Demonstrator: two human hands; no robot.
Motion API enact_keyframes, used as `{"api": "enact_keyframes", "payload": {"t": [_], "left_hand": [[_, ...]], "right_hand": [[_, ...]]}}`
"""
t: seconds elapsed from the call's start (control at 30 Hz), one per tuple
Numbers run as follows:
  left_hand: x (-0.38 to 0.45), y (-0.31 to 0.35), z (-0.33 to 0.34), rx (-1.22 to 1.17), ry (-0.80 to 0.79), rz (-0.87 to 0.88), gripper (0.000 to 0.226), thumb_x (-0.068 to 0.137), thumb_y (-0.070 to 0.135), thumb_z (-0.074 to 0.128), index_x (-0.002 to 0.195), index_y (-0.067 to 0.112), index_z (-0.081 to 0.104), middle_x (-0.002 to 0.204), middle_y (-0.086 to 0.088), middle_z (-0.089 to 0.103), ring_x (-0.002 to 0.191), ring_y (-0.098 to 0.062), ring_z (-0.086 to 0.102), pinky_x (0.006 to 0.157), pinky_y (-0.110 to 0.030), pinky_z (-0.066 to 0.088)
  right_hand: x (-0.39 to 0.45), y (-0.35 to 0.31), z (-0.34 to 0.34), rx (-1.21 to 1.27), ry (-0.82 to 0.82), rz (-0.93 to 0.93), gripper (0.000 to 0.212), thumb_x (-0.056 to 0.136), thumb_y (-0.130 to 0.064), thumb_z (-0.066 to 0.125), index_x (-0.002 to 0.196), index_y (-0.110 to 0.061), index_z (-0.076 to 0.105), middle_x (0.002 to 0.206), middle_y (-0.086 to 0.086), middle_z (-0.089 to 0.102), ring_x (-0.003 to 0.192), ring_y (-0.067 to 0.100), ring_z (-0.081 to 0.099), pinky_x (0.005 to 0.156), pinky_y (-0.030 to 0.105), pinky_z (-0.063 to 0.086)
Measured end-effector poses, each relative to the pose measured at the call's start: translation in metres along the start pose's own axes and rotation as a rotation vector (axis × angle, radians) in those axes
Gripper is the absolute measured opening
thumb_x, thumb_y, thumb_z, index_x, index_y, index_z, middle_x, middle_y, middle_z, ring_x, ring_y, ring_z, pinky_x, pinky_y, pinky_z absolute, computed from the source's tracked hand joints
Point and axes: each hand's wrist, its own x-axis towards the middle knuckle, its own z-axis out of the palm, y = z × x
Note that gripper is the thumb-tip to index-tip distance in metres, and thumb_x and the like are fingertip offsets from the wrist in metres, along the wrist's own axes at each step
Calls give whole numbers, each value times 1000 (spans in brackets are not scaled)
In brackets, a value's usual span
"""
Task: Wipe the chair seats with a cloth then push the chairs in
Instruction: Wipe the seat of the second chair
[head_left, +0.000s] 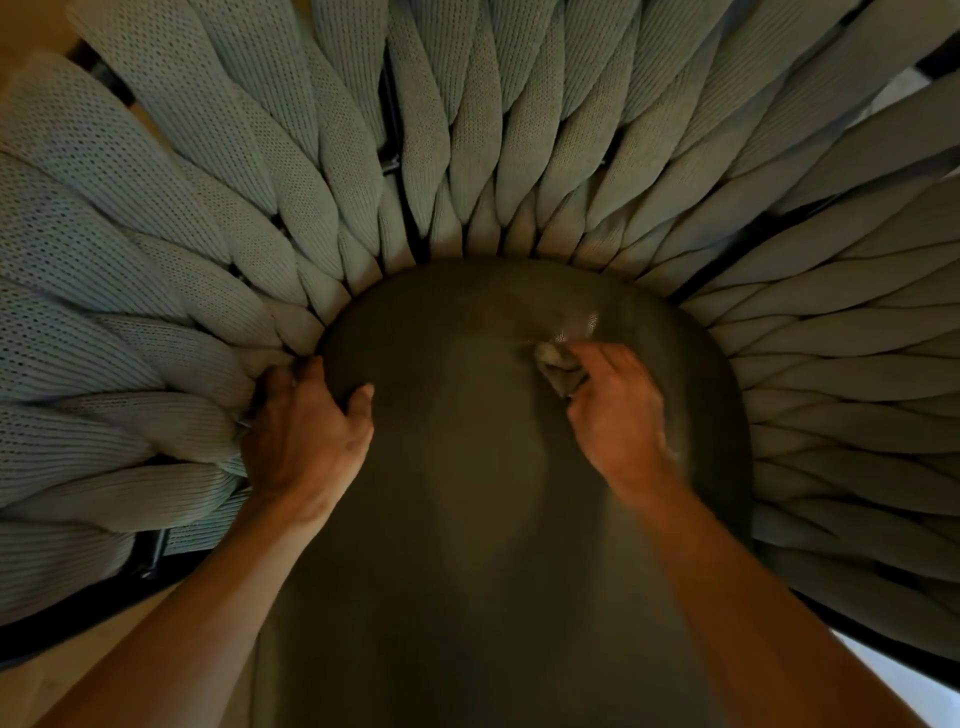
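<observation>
A dark olive seat cushion (467, 467) fills the middle of the head view. Thick woven grey-green straps (218, 218) fan out around it as the chair's back and sides. My right hand (615, 405) grips a small bunched cloth (558, 364) and presses it on the far right part of the seat. Just beyond the cloth a wet patch (579, 322) shines. My left hand (306, 436) grips the left edge of the seat where it meets the straps, thumb lying on the cushion.
Black frame tubing (150, 556) shows between the straps at the lower left and along the right rim. Pale wooden floor (47, 691) lies at the bottom left, and a bright patch of floor (893, 686) at the bottom right.
</observation>
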Motion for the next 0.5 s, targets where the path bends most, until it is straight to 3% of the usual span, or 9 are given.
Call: {"api": "enact_keyframes", "payload": {"t": [0.1, 0.2, 0.3, 0.5], "left_hand": [[1, 2, 1, -66, 6, 13, 59, 90, 41, 59, 137, 8, 45, 130, -18, 44, 116, -38, 48, 85, -47, 47], [6, 2, 2, -93, 1, 23, 63, 88, 40, 62, 141, 11, 41, 134, -18, 45, 123, -36, 45, 90, -49, 45], [9, 3, 1, -79, -19, 21, 65, 88, 39, 61, 145, 16, 38, 138, -18, 42, 127, -37, 41, 94, -48, 43], [12, 5, 0, -91, -36, 6, 63, 88, 37, 61, 144, 17, 40, 138, -17, 42, 126, -37, 42, 96, -47, 43]], "right_hand": [[-5, 41, -18, -57, 28, 76, 40, 65, 8, 62, 102, -4, 69, 93, 19, 67, 83, 39, 63, 75, 43, 54], [-5, 78, -28, -100, 23, 146, 36, 72, 5, 54, 104, -4, 68, 96, 21, 65, 86, 41, 61, 76, 45, 53], [-3, 101, -33, -101, 33, 248, 32, 76, 6, 59, 105, -4, 67, 95, 21, 66, 86, 42, 61, 78, 50, 52], [1, 67, -19, -10, 146, 302, 41, 73, -7, 42, 104, -4, 69, 101, 19, 67, 93, 40, 60, 82, 41, 49]]}}
